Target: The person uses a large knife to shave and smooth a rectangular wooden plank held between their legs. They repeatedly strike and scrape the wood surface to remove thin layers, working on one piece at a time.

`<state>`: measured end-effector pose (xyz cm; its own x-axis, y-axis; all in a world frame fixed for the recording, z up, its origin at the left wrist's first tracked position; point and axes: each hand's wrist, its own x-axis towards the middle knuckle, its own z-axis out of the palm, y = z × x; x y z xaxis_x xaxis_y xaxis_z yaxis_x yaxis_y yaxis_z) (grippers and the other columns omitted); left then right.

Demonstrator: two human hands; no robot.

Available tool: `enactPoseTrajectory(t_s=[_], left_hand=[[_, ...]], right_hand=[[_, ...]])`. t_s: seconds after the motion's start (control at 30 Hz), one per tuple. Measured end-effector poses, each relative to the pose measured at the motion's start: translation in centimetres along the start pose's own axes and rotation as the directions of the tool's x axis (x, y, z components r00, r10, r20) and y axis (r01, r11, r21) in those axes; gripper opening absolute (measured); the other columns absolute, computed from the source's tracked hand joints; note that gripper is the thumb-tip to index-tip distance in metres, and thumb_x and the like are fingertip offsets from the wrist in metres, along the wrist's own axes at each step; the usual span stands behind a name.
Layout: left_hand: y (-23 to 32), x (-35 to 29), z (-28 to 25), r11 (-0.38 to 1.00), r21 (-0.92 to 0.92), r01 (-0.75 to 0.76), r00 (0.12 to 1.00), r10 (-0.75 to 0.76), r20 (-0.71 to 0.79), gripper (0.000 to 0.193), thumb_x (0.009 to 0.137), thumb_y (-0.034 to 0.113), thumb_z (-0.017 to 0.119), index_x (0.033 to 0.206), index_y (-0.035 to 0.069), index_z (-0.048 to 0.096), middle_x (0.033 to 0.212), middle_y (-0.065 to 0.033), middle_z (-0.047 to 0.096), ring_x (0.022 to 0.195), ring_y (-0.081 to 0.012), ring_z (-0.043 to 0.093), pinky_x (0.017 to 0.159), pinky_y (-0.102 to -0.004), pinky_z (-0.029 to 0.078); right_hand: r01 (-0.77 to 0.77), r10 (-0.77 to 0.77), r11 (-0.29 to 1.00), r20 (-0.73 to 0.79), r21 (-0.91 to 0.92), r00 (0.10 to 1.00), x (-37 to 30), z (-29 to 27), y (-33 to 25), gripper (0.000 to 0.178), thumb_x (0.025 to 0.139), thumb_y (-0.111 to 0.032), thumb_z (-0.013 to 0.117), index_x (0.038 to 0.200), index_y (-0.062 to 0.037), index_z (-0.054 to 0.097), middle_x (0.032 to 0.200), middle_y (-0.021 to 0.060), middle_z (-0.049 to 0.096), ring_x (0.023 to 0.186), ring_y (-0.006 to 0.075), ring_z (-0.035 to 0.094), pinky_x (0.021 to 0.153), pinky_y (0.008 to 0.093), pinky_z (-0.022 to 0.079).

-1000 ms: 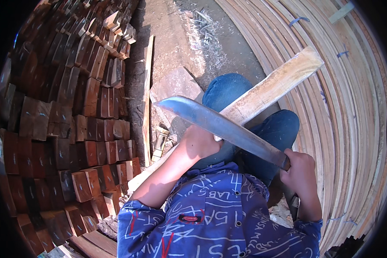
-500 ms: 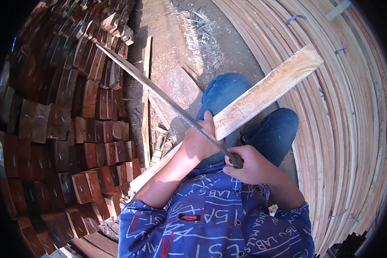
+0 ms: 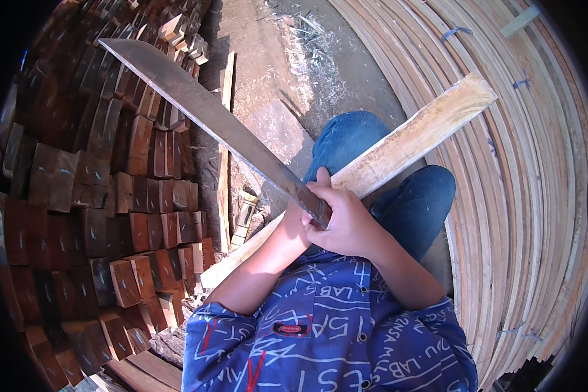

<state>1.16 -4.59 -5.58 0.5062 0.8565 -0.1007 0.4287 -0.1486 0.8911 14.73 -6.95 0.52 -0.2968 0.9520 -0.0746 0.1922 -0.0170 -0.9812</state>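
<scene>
My right hand (image 3: 343,219) is closed round the handle end of a machete (image 3: 209,124), whose long, broad, dark blade points up to the far left with its flat side showing. Beneath it, my left hand (image 3: 321,175) is mostly covered; its thumb shows against the wooden board (image 3: 411,137), and its fingers appear wrapped round the board. This pale, rough-edged board slants across my lap, its far end up to the right. Its lower end (image 3: 232,264) emerges at the left, below my left forearm. The machete crosses above the board and my left hand.
Stacked reddish-brown wood blocks (image 3: 65,176) fill the left side. Long pale planks (image 3: 503,196), tied with blue strips, are piled at the right. A narrow wooden strip (image 3: 225,157) and a small yellowish tool-like object (image 3: 244,219) lie on the ground, near a flat slab (image 3: 274,130).
My right hand has moved left and up, over my left hand. The machete has turned from edge-on to show its flat side, its tip shifting left and up. The board shifted slightly.
</scene>
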Motion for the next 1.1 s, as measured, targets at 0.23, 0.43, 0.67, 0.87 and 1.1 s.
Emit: enactPoseTrajectory(t_s=[0.23,0.43,0.67,0.87,1.1], left_hand=[[1.3,0.4,-0.4,0.989,0.148,0.016,0.999,-0.022,0.033,0.022,0.092,0.019,0.057,0.097,0.002,0.045,0.072,-0.0141,0.054,0.070,-0.0298,0.062,0.062,-0.0388,0.046],[2.4,1.2,-0.4,0.976,0.172,0.134,0.984,-0.152,0.097,0.034,0.084,0.019,0.063,0.102,-0.003,0.045,0.080,-0.0234,0.065,0.081,-0.0429,0.067,0.069,-0.0452,0.054],[4.0,1.8,-1.0,0.885,0.403,0.232,0.952,-0.291,0.091,0.052,0.071,0.019,0.073,0.105,-0.009,0.044,0.085,-0.0359,0.065,0.085,-0.0518,0.065,0.079,-0.0521,0.054],[4.0,2.3,-0.6,0.895,0.393,0.212,0.957,-0.272,0.102,0.054,0.070,0.018,0.075,0.105,-0.008,0.044,0.086,-0.0362,0.065,0.086,-0.0529,0.064,0.079,-0.0533,0.053],[4.1,1.9,-0.1,0.869,0.454,0.196,0.967,-0.247,0.055,0.055,0.068,0.017,0.076,0.104,-0.008,0.043,0.084,-0.0355,0.065,0.084,-0.0519,0.065,0.078,-0.0526,0.054]], right_hand=[[-0.010,0.011,1.000,-0.033,0.016,0.999,-0.8,-0.1,-0.3,0.052,0.075,-0.001,0.071,0.125,0.0032,0.059,0.075,0.0068,0.060,0.066,0.0113,0.055,0.063,0.0286,0.047],[-0.193,0.186,0.980,-0.130,-0.044,0.974,-1.9,-1.5,-0.6,0.035,0.078,0.002,0.062,0.113,0.0032,0.067,0.067,0.0022,0.055,0.060,0.0052,0.047,0.055,0.0261,0.040],[-0.328,0.212,0.909,-0.390,-0.258,0.896,-5.7,-9.4,-1.7,0.022,0.073,0.001,0.064,0.094,0.0057,0.062,0.063,0.0196,0.058,0.058,0.0269,0.063,0.055,0.0372,0.044],[-0.525,0.271,0.682,-0.491,-0.509,0.828,-8.7,-11.4,-0.4,0.019,0.071,-0.002,0.065,0.089,0.0014,0.062,0.068,0.0221,0.061,0.069,0.0406,0.065,0.062,0.0456,0.050],[-0.508,0.044,0.459,-0.553,-0.729,0.832,-9.2,-13.7,2.2,0.015,0.069,-0.003,0.063,0.084,0.0000,0.063,0.069,0.0223,0.063,0.069,0.0412,0.065,0.064,0.0493,0.050]])
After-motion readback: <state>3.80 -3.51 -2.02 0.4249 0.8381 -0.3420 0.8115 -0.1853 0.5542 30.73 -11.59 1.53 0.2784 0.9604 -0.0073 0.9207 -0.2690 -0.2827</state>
